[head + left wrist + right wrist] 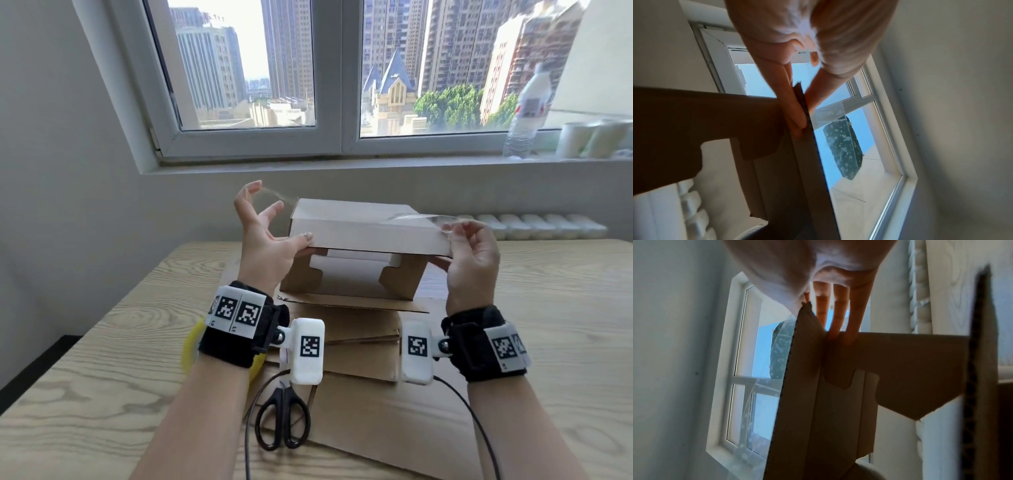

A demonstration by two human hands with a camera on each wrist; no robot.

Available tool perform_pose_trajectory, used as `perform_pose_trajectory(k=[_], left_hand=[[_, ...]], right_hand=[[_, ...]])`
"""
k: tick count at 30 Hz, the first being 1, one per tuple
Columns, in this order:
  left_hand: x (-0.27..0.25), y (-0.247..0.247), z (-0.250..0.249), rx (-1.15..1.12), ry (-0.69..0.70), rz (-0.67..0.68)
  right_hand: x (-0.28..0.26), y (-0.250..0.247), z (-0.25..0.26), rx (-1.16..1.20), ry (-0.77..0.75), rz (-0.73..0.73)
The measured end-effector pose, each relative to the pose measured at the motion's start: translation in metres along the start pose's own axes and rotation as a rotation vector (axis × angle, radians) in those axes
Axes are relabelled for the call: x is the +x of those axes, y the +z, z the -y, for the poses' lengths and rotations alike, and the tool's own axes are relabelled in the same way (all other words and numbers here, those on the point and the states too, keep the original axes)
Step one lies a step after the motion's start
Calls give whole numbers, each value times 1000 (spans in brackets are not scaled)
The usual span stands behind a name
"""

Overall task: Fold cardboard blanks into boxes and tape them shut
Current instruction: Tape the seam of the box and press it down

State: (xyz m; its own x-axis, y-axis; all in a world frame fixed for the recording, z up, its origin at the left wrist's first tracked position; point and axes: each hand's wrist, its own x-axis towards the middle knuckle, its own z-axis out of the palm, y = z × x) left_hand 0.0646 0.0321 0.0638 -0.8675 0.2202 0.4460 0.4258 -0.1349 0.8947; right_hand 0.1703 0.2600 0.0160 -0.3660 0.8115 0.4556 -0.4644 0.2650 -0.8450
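Observation:
A brown cardboard box [359, 222] is held tilted above the table, its front flaps partly tucked. A strip of clear tape [411, 216] runs across its top. My left hand [270, 226] is at the box's left corner: the thumb presses the front flap, and a raised fingertip has the tape's left end stuck to it. In the left wrist view the flap edge [813, 162] sits pinched between thumb and a finger. My right hand [472, 253] pinches the tape's right end past the box's right corner. Its other fingers [838, 318] lie straight against the side flap [900, 369].
Flat cardboard blanks [359, 342] lie stacked on the wooden table [102, 359] under the box. Black scissors [284, 421] rest on them near me, and a yellow tape roll [190, 346] shows behind my left wrist. A water bottle [527, 113] and paper cups [582, 138] stand on the windowsill.

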Motion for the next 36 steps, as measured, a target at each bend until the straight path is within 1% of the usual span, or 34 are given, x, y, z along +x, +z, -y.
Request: perform_pose_trajectory(k=[1, 3, 6, 9, 12, 15, 17, 19, 21, 24, 26, 28, 30, 32, 34, 35, 36], left_hand=[[-4, 2, -6, -22, -13, 4], [-11, 10, -21, -64, -26, 7], [-20, 23, -50, -148, -15, -31], [-22, 33, -82, -222, -20, -43], [-28, 40, -112, -334, -52, -34], [-33, 40, -133, -370, -87, -18], [-34, 38, -143, -374, -143, 37], [-34, 36, -148, -370, -198, 121], [-33, 37, -150, -366, -223, 194], [-27, 42, -151, -274, -235, 246], [-16, 46, -152, -185, -249, 274], [-6, 49, -153, -131, -277, 272], [1, 51, -152, -49, -254, 268], [2, 47, -145, 172, -162, 273], [3, 41, -128, 370, -65, 201], [2, 39, -119, 399, -17, 157], [1, 38, -110, 370, 33, 130]], right_hand=[[-3, -6, 6, 30, 17, -30], [-6, -17, 26, 68, -5, -77], [-1, -30, 67, 135, -71, -74], [3, -40, 114, 217, -91, -22], [1, -48, 155, 271, -32, 60], [-1, -55, 183, 324, 10, 130], [-1, -55, 194, 291, 11, 144], [-2, -50, 196, 169, -15, 145], [-3, -44, 188, -1, -86, 101], [-7, -37, 164, -271, -317, -46], [-12, -33, 154, -379, -430, -161], [-17, -30, 147, -403, -460, -254], [-19, -27, 140, -393, -475, -283], [-18, -26, 137, -348, -484, -297], [-16, -25, 135, -276, -470, -333], [-15, -25, 134, -245, -456, -347], [-14, -25, 134, -228, -441, -354]])
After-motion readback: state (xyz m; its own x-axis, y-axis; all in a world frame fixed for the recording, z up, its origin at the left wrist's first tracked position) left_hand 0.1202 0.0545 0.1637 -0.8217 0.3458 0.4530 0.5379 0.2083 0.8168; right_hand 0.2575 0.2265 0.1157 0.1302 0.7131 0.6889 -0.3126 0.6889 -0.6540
